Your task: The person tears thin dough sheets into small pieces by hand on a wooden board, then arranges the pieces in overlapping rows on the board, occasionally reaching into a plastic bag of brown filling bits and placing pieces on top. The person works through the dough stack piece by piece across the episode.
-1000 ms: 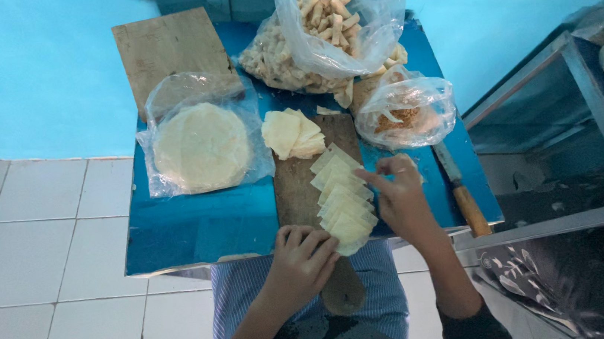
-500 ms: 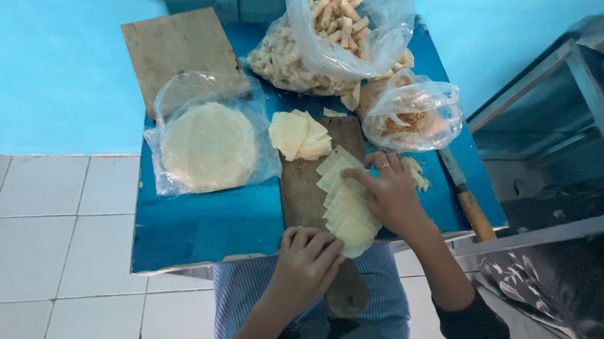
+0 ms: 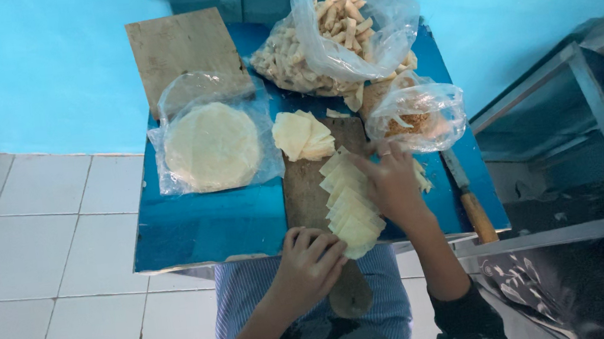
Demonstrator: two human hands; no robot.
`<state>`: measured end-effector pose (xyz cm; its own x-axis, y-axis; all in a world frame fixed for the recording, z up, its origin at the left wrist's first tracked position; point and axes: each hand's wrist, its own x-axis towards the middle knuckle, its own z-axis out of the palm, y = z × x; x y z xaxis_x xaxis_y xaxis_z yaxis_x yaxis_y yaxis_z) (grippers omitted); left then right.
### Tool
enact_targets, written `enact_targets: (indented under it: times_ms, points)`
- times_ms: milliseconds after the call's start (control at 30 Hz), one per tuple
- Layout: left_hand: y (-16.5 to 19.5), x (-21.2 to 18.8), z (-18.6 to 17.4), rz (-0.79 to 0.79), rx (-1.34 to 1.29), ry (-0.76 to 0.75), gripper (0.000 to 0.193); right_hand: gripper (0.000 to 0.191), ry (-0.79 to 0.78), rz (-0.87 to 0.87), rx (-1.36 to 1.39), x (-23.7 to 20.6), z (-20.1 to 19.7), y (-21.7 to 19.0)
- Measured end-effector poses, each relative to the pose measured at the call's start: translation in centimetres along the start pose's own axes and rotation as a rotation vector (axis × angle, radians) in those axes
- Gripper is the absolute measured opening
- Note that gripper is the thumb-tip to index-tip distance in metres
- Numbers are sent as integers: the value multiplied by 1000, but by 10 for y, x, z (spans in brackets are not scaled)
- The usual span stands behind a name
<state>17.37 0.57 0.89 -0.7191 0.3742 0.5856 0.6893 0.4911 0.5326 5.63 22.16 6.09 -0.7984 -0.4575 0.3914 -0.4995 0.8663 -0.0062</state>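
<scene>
A long wooden cutting board (image 3: 306,184) lies on the blue table (image 3: 211,227), its handle end hanging over the near edge. A row of overlapping pale square dough sheets (image 3: 351,205) runs along it. My left hand (image 3: 310,260) rests at the near end of the board with bent fingers gripping it, just beside the lowest sheet. My right hand (image 3: 393,182) lies along the right side of the row, fingertips pinching the farthest sheet. A loose pile of folded sheets (image 3: 302,136) sits at the board's far end.
A clear bag holding a stack of round wrappers (image 3: 211,145) lies left of the board, in front of a second wooden board (image 3: 181,48). Bags of rolled sticks (image 3: 346,23) and filling (image 3: 416,113) stand behind. A wooden-handled knife (image 3: 470,200) lies right. A metal rack (image 3: 597,131) stands beside the table.
My right hand has slid from the side of the row up to its far end. My left hand has stayed at the board's near end.
</scene>
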Motion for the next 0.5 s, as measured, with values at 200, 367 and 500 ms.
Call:
enact_targets:
  times_ms: [200, 367, 500]
  points:
    - [0, 1, 1, 3, 16, 9, 26, 58, -8, 23, 70, 4, 2, -1]
    - [1, 1, 1, 0, 10, 16, 26, 69, -6, -35, 3, 11, 10, -1]
    - [0, 1, 0, 8, -1, 31, 25, 61, -55, -4, -90, 12, 6, -1]
